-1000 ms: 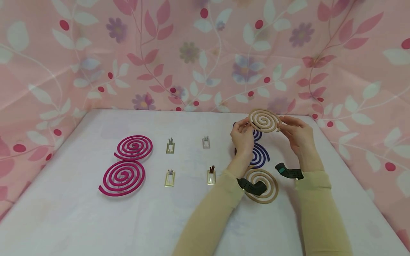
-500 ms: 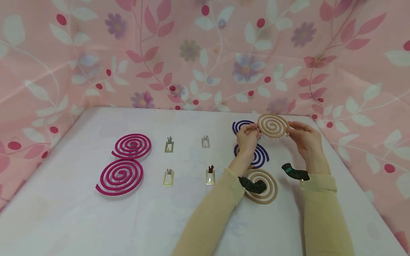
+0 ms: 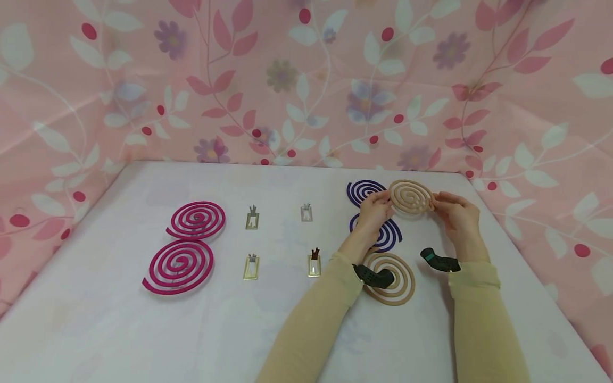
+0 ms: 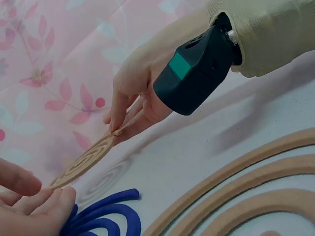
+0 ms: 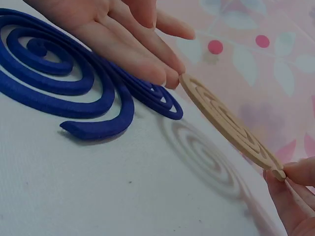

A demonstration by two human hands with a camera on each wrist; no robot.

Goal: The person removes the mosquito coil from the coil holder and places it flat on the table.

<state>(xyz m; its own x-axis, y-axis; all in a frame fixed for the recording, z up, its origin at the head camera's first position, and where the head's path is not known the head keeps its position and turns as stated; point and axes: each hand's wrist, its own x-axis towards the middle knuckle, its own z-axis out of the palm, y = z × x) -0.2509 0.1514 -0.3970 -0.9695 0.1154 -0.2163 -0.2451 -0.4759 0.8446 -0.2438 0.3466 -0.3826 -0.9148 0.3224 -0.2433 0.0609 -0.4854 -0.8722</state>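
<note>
A tan mosquito coil [image 3: 411,197] is held tilted at the back right, its shadow on the cloth below it. My right hand [image 3: 457,215] pinches its outer end between thumb and fingers, clearly seen in the left wrist view. On the other side, my left hand [image 3: 373,215] touches the coil's edge with extended fingertips; its thumb stands apart from the coil in the right wrist view. Just under the left hand lie two dark blue coils [image 5: 98,105], partly covered by it. Nearer the front, another tan coil [image 3: 409,282] lies partly behind the left wrist's black camera band.
Two magenta coils [image 3: 178,264] lie at the left of the white-covered table [image 3: 191,340]. Several small metal coil stands, such as a gold one [image 3: 314,266] and a silver one [image 3: 306,214], lie in the middle. A pink floral cloth [image 3: 282,122] rises behind the table.
Both hands have carried the tan coil right and lowered it toward the table. More of the rear blue coil shows. The left thumb now stands off the coil.
</note>
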